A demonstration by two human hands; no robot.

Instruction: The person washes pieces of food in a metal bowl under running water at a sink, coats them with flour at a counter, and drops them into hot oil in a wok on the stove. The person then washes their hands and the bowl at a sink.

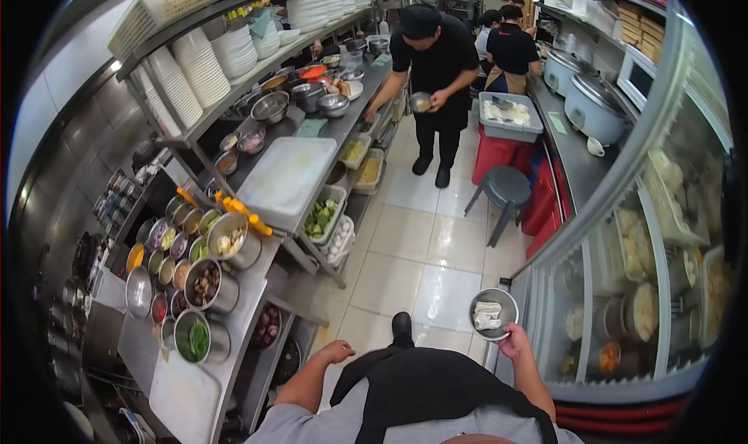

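My right hand [514, 341] grips the rim of a round metal bowl [512, 307], held out to my right beside the glass-front fridge. Inside the bowl lie a few pale, oblong white pieces [488, 316]; I cannot make out what they are. My left hand [338, 352] hangs low in front of me with its fingers curled in, and nothing shows in it. Nearest to that hand is the steel counter on the left, with a white cutting board [185, 397] and a pot of green leaves [201, 337].
Several ingredient pots [206, 282] crowd the left counter. A larger white board [287, 175] lies farther along. In the aisle, a co-worker in black [436, 62] holds a small bowl. A grey stool [508, 185] stands before the right counter. The fridge [538, 304] borders my right side.
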